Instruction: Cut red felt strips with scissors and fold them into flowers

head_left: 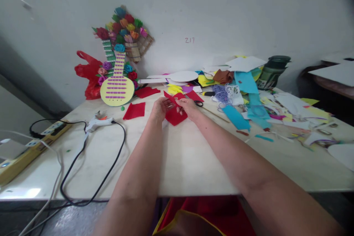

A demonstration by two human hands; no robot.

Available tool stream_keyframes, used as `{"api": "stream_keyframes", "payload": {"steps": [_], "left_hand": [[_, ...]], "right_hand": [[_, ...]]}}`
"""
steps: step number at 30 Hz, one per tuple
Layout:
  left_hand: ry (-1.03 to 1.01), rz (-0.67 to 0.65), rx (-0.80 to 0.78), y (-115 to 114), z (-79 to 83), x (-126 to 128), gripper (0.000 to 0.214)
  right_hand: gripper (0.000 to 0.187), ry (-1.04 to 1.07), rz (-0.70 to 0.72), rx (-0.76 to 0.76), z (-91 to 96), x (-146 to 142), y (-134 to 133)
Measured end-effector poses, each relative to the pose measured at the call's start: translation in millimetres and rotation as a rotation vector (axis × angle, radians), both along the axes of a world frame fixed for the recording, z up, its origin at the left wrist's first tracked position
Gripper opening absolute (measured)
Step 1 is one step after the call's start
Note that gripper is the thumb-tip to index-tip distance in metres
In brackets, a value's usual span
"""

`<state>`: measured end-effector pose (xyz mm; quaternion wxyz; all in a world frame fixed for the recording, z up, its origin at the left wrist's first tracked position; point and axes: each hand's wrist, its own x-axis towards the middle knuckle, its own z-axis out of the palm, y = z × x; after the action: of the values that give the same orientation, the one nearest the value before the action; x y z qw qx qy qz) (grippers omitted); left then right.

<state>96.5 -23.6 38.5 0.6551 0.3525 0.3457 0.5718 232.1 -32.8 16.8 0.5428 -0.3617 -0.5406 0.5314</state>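
A piece of red crepe paper (169,96) is held up between my two hands above the middle of the table. My left hand (160,108) grips its left side with the fingers curled. My right hand (187,106) pinches the paper's right side between thumb and fingers. Just beneath my hands shows more red paper (176,118); I cannot tell whether it joins the held piece. A square red sheet (134,111) lies left of my left hand. Scissors with black handles (198,103) rest just beyond my right hand, beside another red piece (195,95).
A glue gun (100,122) with a looping black cord and a power strip (33,147) are at left. Behind stands a paper-flower guitar decoration (117,90). Cord bundles (221,94), blue strips (236,117), paper scraps and a dark green jar (273,72) crowd the right.
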Motion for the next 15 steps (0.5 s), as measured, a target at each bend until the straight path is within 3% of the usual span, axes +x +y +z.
{"api": "stream_keyframes", "payload": {"steps": [8,15], "left_hand": [[-0.003,-0.068,0.126,-5.0,-0.8,2.7,0.029],[-0.021,-0.107,0.169,-3.1,-3.7,1.4,0.032]], "right_hand": [[0.020,0.104,0.093,-0.112,0.0,0.6,0.1],[0.017,0.148,0.096,-0.149,-0.1,0.1,0.8]]}}
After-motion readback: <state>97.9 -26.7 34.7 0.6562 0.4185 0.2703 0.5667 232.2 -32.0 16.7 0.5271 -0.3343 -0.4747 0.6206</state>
